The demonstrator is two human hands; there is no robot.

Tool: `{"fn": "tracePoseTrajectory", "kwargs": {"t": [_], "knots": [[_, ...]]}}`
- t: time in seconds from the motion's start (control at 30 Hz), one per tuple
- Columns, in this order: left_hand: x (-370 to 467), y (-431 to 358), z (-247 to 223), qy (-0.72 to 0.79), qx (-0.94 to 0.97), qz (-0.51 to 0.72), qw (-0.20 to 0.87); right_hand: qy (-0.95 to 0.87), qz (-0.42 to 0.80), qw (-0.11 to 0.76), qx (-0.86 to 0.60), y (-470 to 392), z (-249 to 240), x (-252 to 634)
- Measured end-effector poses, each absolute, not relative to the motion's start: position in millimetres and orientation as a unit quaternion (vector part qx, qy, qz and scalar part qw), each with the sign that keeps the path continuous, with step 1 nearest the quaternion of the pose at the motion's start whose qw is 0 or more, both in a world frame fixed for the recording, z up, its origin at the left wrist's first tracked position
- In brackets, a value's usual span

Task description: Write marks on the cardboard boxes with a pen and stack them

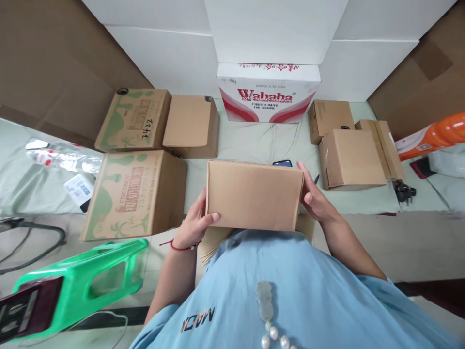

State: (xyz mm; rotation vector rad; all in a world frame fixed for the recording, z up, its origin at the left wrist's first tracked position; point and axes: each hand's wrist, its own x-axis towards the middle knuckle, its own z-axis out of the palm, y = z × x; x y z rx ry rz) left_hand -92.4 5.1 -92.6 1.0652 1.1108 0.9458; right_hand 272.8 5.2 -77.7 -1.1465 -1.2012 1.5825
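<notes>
A plain brown cardboard box (pixel 255 195) is held in front of my body, over the near edge of the table. My left hand (pixel 196 220) grips its left end, the thumb lying over the near left corner and the other fingers partly hidden along the side. Against the right end rests my right hand (pixel 315 196), its fingers reaching up along the side and partly out of sight behind the box. A phone (pixel 282 163) peeks out just beyond the box's far edge. Near my right fingers lies a thin dark object (pixel 317 179).
Left on the cloth-covered table (pixel 247 140) are a coconut-print carton (pixel 132 189), another printed carton (pixel 132 118) and a plain box (pixel 191 121). A Wahaha carton (pixel 269 94) stands at the back. Several boxes (pixel 352 157) sit right, near an orange bottle (pixel 441 135). A green stool (pixel 80 286) stands lower left.
</notes>
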Motion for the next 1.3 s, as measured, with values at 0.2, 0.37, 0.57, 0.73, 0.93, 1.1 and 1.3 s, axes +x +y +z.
{"fn": "tracePoseTrajectory", "kwargs": {"t": [0.2, 0.37, 0.57, 0.73, 0.93, 1.1, 1.3], "knots": [[-75.9, 14.3, -92.1, 0.431, 0.525, 0.37, 0.634, -0.448, 0.609, 0.366, -0.542, -2.2, -72.7, 294.0], [-62.1, 15.3, -95.5, 0.405, 0.476, 0.418, 0.659, -0.378, 0.496, 0.5, -0.6, 2.7, -56.4, 324.1], [-64.8, 9.9, -98.2, 0.473, 0.415, 0.404, 0.665, -0.276, 0.283, 0.638, -0.661, 14.2, -51.1, 421.0], [-71.9, 1.3, -108.7, 0.547, 0.391, 0.399, 0.624, -0.158, 0.238, 0.623, -0.728, -4.1, -67.0, 481.1], [-87.4, 8.3, -116.0, 0.605, 0.38, 0.441, 0.543, -0.249, -0.017, 0.595, -0.764, -23.9, -73.2, 465.6], [-108.1, 17.5, -100.6, 0.692, 0.439, 0.512, 0.258, -0.469, -0.319, 0.575, -0.59, -22.3, -42.0, 396.4], [-203.3, 13.6, -68.3, 0.797, 0.371, 0.451, -0.151, -0.511, -0.241, 0.626, -0.537, -9.8, -37.9, 327.9]]}}
